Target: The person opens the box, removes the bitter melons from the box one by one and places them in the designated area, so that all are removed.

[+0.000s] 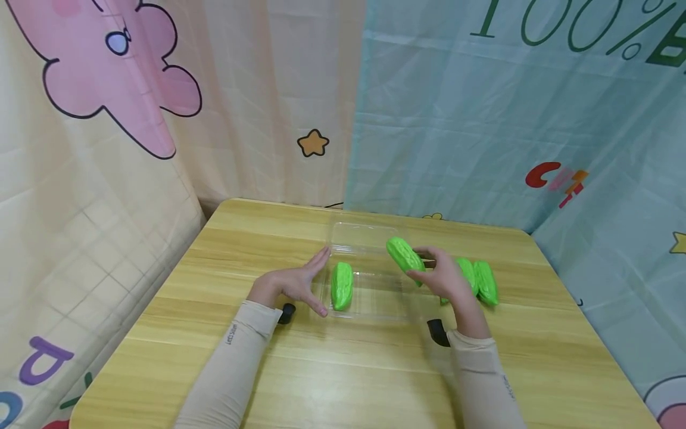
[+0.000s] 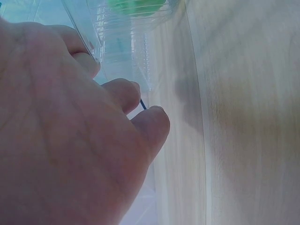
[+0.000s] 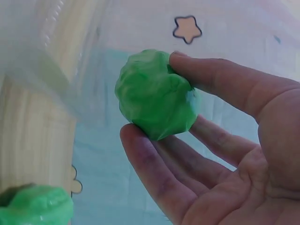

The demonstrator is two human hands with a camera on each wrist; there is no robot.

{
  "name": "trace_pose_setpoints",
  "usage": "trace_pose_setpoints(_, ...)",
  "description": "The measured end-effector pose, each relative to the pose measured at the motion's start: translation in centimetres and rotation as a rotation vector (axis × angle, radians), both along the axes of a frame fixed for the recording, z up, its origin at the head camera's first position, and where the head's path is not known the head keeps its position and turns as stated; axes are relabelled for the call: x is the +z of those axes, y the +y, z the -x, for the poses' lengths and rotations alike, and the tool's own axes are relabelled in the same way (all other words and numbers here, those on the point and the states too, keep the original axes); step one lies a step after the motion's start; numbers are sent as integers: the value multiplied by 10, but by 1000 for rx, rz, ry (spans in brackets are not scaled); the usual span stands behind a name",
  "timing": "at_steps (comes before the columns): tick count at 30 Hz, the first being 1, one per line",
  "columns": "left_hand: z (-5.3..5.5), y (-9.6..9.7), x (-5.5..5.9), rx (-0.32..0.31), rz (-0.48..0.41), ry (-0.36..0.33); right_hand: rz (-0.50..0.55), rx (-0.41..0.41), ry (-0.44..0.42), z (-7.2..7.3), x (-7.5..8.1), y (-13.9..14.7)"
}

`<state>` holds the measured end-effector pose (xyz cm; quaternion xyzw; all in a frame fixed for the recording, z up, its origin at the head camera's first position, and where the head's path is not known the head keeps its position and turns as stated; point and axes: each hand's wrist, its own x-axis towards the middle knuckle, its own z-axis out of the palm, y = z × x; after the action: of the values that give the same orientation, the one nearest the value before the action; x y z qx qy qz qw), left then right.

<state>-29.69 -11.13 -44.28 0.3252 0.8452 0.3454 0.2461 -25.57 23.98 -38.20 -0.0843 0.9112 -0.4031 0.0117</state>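
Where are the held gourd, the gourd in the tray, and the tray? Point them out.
held gourd [image 1: 403, 254], head view, middle of its ridged body
gourd in tray [image 1: 342, 286], head view, centre
tray [image 1: 364, 231], head view, far rim

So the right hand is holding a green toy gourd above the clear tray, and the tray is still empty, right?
Not quite. The right hand does hold a green gourd above the clear tray, but the tray is not empty: the head view shows another gourd lying in it.
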Motion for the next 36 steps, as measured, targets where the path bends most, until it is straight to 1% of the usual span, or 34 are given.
trace_pose_setpoints(8,0,0,0,5,2,-1,34,-126,-36,-3,11,34)
trace_pose_setpoints(13,0,0,1,8,5,-6,61,-208,-52,-6,14,56)
trace_pose_setpoints(17,0,0,1,7,1,-2,71,-283,-47,-7,14,72)
trace_pose_setpoints(25,2,0,-1,0,4,13,123,-403,-55,-9,7,95)
trace_pose_setpoints(31,2,0,-2,-1,7,15,100,-477,-61,-9,0,113)
trace_pose_setpoints(36,2,0,-1,-3,5,9,107,-546,-64,-7,-9,124)
